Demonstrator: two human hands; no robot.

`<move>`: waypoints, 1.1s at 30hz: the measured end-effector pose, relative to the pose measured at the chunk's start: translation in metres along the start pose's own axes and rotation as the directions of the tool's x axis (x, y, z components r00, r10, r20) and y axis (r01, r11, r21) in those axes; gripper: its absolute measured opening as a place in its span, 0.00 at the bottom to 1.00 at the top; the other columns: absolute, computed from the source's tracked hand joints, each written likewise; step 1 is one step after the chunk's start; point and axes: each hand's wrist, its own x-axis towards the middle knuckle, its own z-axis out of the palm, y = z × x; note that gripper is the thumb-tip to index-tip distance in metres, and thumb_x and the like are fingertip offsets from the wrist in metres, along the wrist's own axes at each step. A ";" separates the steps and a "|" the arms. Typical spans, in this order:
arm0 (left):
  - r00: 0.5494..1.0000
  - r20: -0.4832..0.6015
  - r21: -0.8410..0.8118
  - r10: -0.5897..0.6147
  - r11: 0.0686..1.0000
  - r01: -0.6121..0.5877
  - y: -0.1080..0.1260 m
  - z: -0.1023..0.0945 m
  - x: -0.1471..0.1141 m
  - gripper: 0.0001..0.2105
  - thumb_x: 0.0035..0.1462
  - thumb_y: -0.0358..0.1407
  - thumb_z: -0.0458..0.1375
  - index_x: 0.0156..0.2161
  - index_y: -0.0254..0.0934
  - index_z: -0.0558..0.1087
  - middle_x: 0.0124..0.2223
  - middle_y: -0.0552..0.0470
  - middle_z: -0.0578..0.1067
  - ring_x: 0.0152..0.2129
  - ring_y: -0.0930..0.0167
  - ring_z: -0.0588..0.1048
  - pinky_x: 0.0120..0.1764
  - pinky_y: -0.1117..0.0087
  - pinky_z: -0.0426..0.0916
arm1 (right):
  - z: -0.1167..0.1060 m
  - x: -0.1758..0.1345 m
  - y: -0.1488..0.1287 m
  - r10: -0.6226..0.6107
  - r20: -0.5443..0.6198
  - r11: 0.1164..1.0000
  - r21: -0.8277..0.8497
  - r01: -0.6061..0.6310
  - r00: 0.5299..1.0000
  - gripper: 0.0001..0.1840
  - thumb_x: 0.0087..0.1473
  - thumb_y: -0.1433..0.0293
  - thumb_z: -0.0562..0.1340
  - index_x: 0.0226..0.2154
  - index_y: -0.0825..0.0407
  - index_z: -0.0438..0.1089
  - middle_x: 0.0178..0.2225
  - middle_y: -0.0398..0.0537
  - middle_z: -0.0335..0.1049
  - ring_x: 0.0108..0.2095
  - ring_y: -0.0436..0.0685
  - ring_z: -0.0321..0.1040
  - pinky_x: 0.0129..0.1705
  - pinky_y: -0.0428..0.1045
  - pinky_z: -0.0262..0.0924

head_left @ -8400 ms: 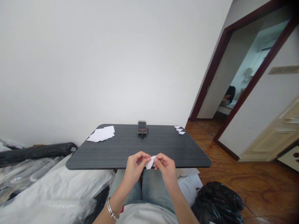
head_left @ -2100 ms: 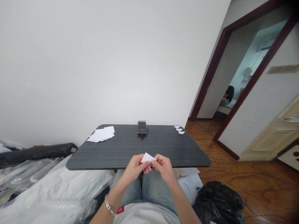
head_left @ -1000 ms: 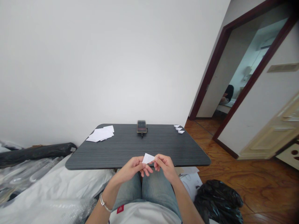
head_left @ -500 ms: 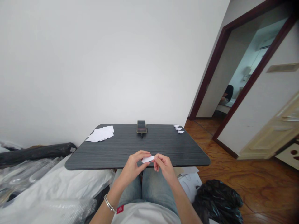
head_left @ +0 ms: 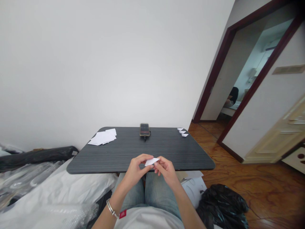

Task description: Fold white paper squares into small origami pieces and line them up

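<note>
A small folded piece of white paper [head_left: 151, 161] is held over the front edge of the dark table [head_left: 133, 152]. My left hand [head_left: 137, 168] pinches its left side between thumb and fingers. At its right end, the fingertips of my right hand [head_left: 166, 169] close on the lower right edge, with the pointed tip showing above the thumb. On the left of the table lies a loose stack of white paper sheets [head_left: 102, 137]. Three small folded white paper pieces [head_left: 182, 132] sit in a row near the back right corner.
A phone on a stand [head_left: 144, 129] stands at the table's back middle, before a white wall. Plastic-wrapped bundles [head_left: 43, 190] lie left of the table; a black plastic bag [head_left: 222, 203] is on the floor at right. Through the doorway, a person [head_left: 231, 96] is partly visible.
My right thumb and fingers have shifted slightly down along the folded paper, so its right tip now shows. My left hand keeps nearly the same grip.
</note>
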 end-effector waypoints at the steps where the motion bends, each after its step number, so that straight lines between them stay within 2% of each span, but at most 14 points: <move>1: 1.000 0.001 0.002 0.001 1.000 -0.001 0.000 0.000 0.000 0.12 0.48 0.36 0.58 0.40 0.35 0.73 0.39 0.45 0.74 0.35 0.67 0.71 0.38 0.68 0.66 | 0.000 0.000 0.000 0.002 0.003 1.000 0.006 -0.002 1.000 0.11 0.48 0.62 0.59 0.28 0.54 0.67 0.20 0.42 0.65 0.18 0.47 0.60 0.17 0.41 0.51; 5: 1.000 0.020 -0.009 -0.005 1.000 0.005 0.002 0.003 0.000 0.13 0.48 0.36 0.59 0.40 0.35 0.73 0.39 0.45 0.74 0.35 0.67 0.71 0.37 0.69 0.66 | -0.001 0.003 0.002 0.004 -0.020 1.000 0.018 -0.003 1.000 0.10 0.48 0.64 0.58 0.26 0.54 0.66 0.19 0.41 0.64 0.18 0.47 0.59 0.16 0.41 0.51; 11: 0.999 -0.001 0.014 -0.034 0.999 0.034 0.002 0.008 -0.001 0.11 0.50 0.35 0.56 0.40 0.35 0.73 0.38 0.45 0.75 0.34 0.67 0.72 0.37 0.71 0.66 | 0.001 0.004 0.009 0.008 -0.140 0.999 -0.038 -0.014 0.990 0.09 0.45 0.64 0.60 0.27 0.53 0.64 0.19 0.40 0.64 0.18 0.48 0.60 0.16 0.41 0.51; 17: 0.997 -0.022 0.060 -0.069 0.996 0.070 0.005 0.011 -0.002 0.11 0.54 0.36 0.50 0.36 0.34 0.74 0.33 0.48 0.76 0.29 0.69 0.72 0.33 0.73 0.65 | 0.006 -0.002 0.000 -0.096 -0.226 0.987 -0.144 0.065 0.969 0.09 0.48 0.64 0.59 0.26 0.53 0.66 0.22 0.43 0.66 0.23 0.51 0.63 0.23 0.43 0.56; 22: 0.994 -0.071 0.144 -0.080 0.985 0.090 0.002 0.012 -0.002 0.10 0.52 0.37 0.52 0.28 0.34 0.72 0.25 0.52 0.73 0.23 0.71 0.70 0.29 0.75 0.61 | 0.005 -0.002 0.000 -0.194 -0.207 0.952 -0.277 0.133 0.959 0.08 0.49 0.66 0.58 0.25 0.53 0.67 0.23 0.43 0.65 0.24 0.51 0.61 0.25 0.44 0.56; 27: 0.991 -0.038 0.035 -0.127 0.991 0.128 -0.002 0.011 -0.001 0.10 0.52 0.38 0.53 0.27 0.33 0.71 0.25 0.52 0.72 0.24 0.71 0.69 0.28 0.76 0.60 | 0.005 -0.001 0.001 -0.232 -0.156 0.949 -0.254 0.188 0.960 0.08 0.50 0.67 0.57 0.23 0.53 0.65 0.22 0.41 0.61 0.24 0.50 0.60 0.26 0.43 0.55; 33: 0.986 0.016 -0.038 -0.168 0.985 0.169 -0.002 0.013 -0.002 0.12 0.51 0.41 0.54 0.25 0.32 0.69 0.23 0.53 0.71 0.22 0.72 0.68 0.27 0.76 0.60 | 0.006 -0.001 -0.001 -0.225 -0.133 0.953 -0.239 0.189 0.965 0.07 0.49 0.68 0.58 0.24 0.53 0.66 0.23 0.42 0.62 0.25 0.51 0.60 0.28 0.44 0.55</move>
